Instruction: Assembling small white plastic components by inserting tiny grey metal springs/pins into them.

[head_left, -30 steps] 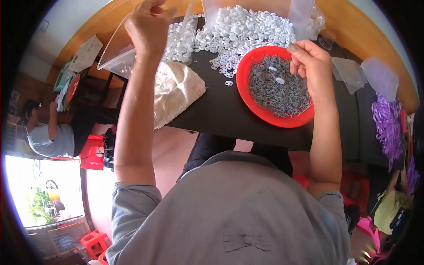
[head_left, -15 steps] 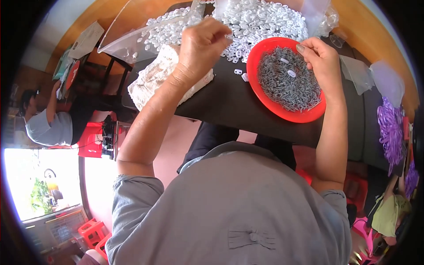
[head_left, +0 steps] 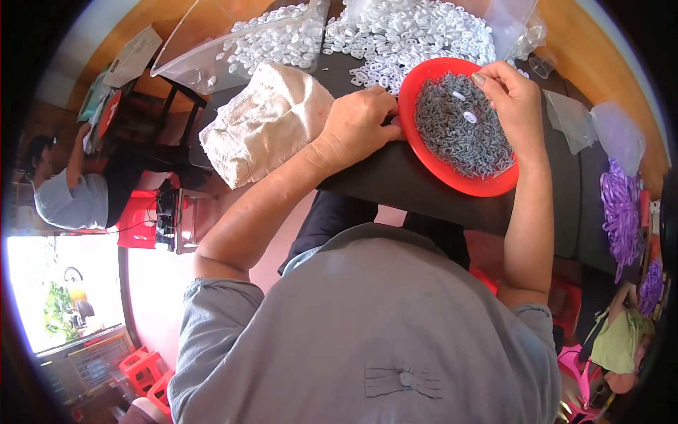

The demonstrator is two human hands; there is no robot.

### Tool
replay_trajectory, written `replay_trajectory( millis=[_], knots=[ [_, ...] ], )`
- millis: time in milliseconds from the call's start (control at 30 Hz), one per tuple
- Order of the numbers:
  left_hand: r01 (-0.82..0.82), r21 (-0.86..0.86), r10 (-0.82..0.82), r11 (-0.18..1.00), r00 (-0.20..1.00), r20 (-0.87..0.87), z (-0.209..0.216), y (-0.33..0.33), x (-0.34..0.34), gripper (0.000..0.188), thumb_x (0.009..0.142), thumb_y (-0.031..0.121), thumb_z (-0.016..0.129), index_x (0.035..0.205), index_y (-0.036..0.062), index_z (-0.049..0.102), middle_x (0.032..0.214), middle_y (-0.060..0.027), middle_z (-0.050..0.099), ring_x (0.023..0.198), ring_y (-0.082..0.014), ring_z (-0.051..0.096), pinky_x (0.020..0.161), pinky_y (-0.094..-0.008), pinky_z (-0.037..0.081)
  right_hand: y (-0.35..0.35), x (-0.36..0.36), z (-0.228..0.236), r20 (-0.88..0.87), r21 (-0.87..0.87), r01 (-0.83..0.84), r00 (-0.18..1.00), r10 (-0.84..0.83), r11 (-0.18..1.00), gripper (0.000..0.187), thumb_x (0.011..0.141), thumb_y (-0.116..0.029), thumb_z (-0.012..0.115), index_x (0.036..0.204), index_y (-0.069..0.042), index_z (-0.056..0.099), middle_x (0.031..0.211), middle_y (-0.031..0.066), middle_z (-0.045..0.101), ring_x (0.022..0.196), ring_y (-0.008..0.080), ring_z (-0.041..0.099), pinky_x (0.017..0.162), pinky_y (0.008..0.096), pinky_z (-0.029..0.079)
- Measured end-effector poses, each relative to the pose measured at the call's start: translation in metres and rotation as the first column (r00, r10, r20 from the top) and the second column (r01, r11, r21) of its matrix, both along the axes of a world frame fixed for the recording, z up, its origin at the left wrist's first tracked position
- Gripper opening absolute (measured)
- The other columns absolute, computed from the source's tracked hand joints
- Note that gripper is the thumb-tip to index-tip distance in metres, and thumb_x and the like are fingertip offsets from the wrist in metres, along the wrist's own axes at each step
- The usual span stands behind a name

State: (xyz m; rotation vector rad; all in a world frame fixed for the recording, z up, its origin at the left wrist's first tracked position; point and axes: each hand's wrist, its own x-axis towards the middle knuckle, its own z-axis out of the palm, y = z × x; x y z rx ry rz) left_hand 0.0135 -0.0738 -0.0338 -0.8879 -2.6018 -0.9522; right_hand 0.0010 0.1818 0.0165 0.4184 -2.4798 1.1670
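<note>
A red plastic plate [head_left: 462,185] heaped with small grey screws [head_left: 455,145] rests on the dark table. Two white oval plastic pieces [head_left: 470,117] lie on top of the screws. At the plate's right side, my right hand [head_left: 514,95] has thumb and forefinger pinched over the screws; whatever is between the tips is too small to name. My left hand [head_left: 359,121] is low on the table just left of the plate, fingers curled and closed, their tips mostly hidden. A folded cream cloth [head_left: 265,120] lies beside my left wrist.
Many white plastic pieces [head_left: 417,35] are piled at the back of the table, with more in a clear bag [head_left: 282,42] at the back left. Clear plastic sheets [head_left: 571,121] and purple ribbon bundles [head_left: 620,219] are at the right. Another person [head_left: 74,198] sits at the far left.
My left hand has come down and right from above the white pile to the plate's left edge, over the spot where two loose pieces lay. My right hand has hardly moved.
</note>
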Motion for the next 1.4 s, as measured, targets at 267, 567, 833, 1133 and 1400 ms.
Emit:
replay_trajectory(
  millis=[267, 567, 833, 1133, 1400],
  knots=[
    [-0.049, 0.078, 0.041, 0.996, 0.994, 0.099, 0.001, 0.002, 0.008, 0.013, 0.071, 0.014, 0.068, 0.077, 0.0053, 0.061, 0.077, -0.0103, 0.061, 0.073, -0.0322, 0.063, 0.064, -0.0427, 0.049, -0.003, 0.005, 0.003, -0.017, 0.020, 0.014, 1.000, -0.014, 1.000, 0.014, 0.088, -0.013, 0.067, 0.088, 0.000, 0.063, 0.067, -0.0031, 0.056, 0.064, 0.0031, 0.046, 0.058, 0.0219, 0.038],
    [-0.177, 0.350, 0.189, 0.920, 0.982, 0.000, 0.043, -0.020, 0.011, 0.008, 0.072, 0.003, 0.069, 0.073, 0.0013, 0.062, 0.065, -0.0065, 0.060, 0.059, -0.0138, 0.059, 0.058, -0.0282, 0.049, -0.002, 0.005, 0.003, -0.003, 0.063, -0.009, 1.000, 0.009, 0.998, 0.011, 0.086, -0.009, 0.067, 0.085, 0.001, 0.062, 0.065, -0.0011, 0.055, 0.063, 0.0045, 0.046, 0.057, 0.0238, 0.038],
    [-0.468, 0.220, 0.514, 0.856, 0.722, -0.463, 0.144, -0.082, -0.053, 0.009, 0.073, -0.001, 0.069, 0.081, -0.0026, 0.066, 0.064, -0.0029, 0.060, 0.051, -0.0093, 0.051, 0.047, -0.0214, 0.039, 0.001, 0.014, 0.014, 0.161, 0.262, -0.166, 0.979, 0.126, 0.951, 0.012, 0.079, -0.008, 0.068, 0.080, 0.000, 0.059, 0.060, 0.0046, 0.054, 0.056, 0.0108, 0.047, 0.056, 0.0281, 0.038],
    [-0.081, 0.164, 0.077, 0.983, 0.996, 0.036, 0.020, -0.013, -0.005, 0.014, 0.071, 0.005, 0.073, 0.081, 0.0017, 0.065, 0.079, -0.0110, 0.063, 0.072, -0.0258, 0.065, 0.065, -0.0354, 0.052, 0.012, 0.017, 0.020, 0.331, 0.301, -0.245, 0.933, 0.140, 0.922, 0.015, 0.071, -0.008, 0.070, 0.080, -0.002, 0.060, 0.057, 0.0036, 0.051, 0.054, 0.0120, 0.048, 0.056, 0.0300, 0.037],
    [-0.127, -0.040, 0.130, 0.991, 0.989, 0.066, 0.005, -0.008, -0.009, 0.015, 0.072, 0.013, 0.074, 0.080, 0.0046, 0.064, 0.085, -0.0107, 0.063, 0.078, -0.0310, 0.063, 0.069, -0.0414, 0.050, 0.003, 0.027, 0.012, 0.315, 0.456, -0.338, 0.926, 0.206, 0.823, 0.018, 0.067, -0.008, 0.072, 0.079, -0.003, 0.061, 0.058, 0.0066, 0.053, 0.058, 0.0181, 0.053, 0.060, 0.0346, 0.041]
  ],
)
